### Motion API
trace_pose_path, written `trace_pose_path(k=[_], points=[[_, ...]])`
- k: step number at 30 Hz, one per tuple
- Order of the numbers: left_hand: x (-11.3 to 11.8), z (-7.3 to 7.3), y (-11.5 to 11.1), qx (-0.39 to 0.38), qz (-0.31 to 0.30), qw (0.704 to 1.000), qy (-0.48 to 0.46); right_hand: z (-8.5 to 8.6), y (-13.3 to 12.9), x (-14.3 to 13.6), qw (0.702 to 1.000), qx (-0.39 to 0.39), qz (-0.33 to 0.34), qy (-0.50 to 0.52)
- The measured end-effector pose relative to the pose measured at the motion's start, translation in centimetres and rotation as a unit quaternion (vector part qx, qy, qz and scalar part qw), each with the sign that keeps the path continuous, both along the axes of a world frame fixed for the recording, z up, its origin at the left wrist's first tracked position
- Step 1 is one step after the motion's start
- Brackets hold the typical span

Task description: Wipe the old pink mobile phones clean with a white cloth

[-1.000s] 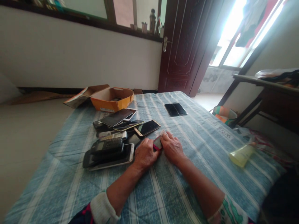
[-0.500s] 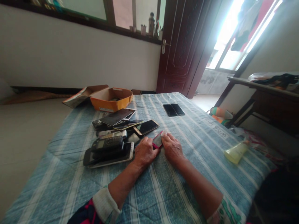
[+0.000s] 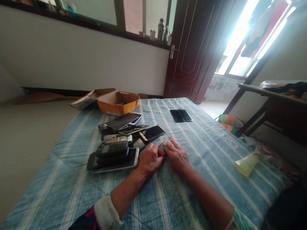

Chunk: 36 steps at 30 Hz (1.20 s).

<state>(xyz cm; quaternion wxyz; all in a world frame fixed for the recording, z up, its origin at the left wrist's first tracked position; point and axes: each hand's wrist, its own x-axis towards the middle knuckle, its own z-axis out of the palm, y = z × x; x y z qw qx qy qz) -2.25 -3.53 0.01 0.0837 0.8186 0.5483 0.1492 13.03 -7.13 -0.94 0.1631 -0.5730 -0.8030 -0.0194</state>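
Note:
Between my hands lies a small phone with a pink-red edge, partly covered by my fingers. My left hand grips its left side, thumb along the near edge. With bent fingers, my right hand presses a crumpled white tissue onto the phone's screen. A gold-edged phone with a dark screen lies just beyond my left hand. Left of that hand is a pile of old phones, with a black keypad phone on top of a white phone.
An orange cardboard box with its lid open stands at the table's far left. Two dark phones lie side by side farther back. On the right rests a pale yellow tube. A striped blue cloth covers the table.
My right hand has slid the tissue a little over the phone, covering more of its screen. My left hand keeps its grip. The whole view has shifted slightly.

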Motion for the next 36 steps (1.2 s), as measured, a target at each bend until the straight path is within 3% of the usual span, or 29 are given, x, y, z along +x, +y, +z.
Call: trace_pose_path(k=[5,11,19,25,31,36], points=[[0.0,0.0,0.1,-0.017,0.002,1.000,-0.003,0.6,0.9,-0.7,0.996,-0.008,0.085,0.025],[0.0,0.3,-0.1,-0.027,0.013,1.000,-0.005,1.0,1.9,-0.9,0.997,-0.023,0.078,0.017],[0.1,0.8,-0.3,-0.029,0.024,0.999,-0.003,0.0,0.8,-0.5,0.995,0.038,0.093,0.005],[0.0,0.8,-0.2,-0.033,0.018,0.999,-0.011,0.6,2.2,-0.8,0.996,0.017,0.082,-0.018],[-0.1,0.6,-0.4,-0.030,0.004,0.999,-0.022,0.4,2.7,1.1,0.998,-0.017,-0.006,-0.054],[-0.1,0.5,-0.4,-0.029,0.010,0.999,-0.027,0.3,2.5,1.6,0.998,-0.016,-0.024,-0.056]])
